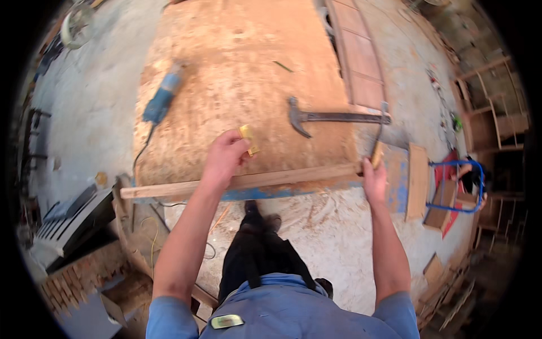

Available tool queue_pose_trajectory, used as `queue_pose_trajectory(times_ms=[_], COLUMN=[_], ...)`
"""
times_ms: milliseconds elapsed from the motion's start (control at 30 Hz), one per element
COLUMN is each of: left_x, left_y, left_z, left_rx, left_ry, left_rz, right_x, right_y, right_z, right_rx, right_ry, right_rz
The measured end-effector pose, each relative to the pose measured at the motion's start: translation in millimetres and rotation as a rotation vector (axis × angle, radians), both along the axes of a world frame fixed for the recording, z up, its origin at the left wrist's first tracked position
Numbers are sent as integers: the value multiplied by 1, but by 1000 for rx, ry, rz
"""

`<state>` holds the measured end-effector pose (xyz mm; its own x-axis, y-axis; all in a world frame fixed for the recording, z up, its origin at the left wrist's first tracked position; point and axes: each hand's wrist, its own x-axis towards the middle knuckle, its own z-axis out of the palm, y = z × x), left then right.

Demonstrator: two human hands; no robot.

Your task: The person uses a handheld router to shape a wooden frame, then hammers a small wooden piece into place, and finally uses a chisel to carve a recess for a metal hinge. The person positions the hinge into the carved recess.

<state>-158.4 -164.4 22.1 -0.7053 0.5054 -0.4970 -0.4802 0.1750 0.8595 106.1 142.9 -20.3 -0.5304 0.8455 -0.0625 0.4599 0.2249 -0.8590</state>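
Note:
My left hand is closed, pinching a small brass-coloured hinge above the workbench. Over at the bench's right edge, my right hand grips a chisel by its yellowish handle, and its thin metal blade points away from me. Along the near edge lies a long wooden strip, passing beneath my left wrist and ending beside my right hand. A claw hammer rests on the bench beyond, its handle end reaching past the right edge near the chisel blade.
On the bench's left is a blue corded power tool. A small green stick-like piece lies farther back. Wooden panels stand right of the bench. At far right, another person's arm shows near a blue tubular frame.

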Motion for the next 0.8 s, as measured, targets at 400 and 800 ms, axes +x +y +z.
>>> queue_pose_trajectory(times_ms=[400, 800], left_x=[204, 212], left_y=[95, 165], left_z=[-23, -38], left_rx=[235, 282], left_ry=[-716, -715], left_rz=[-109, 175], right_x=[6, 0], right_y=[5, 0], right_z=[-10, 3], right_rx=[-20, -40], right_ry=[-81, -48], right_rz=[-105, -59])
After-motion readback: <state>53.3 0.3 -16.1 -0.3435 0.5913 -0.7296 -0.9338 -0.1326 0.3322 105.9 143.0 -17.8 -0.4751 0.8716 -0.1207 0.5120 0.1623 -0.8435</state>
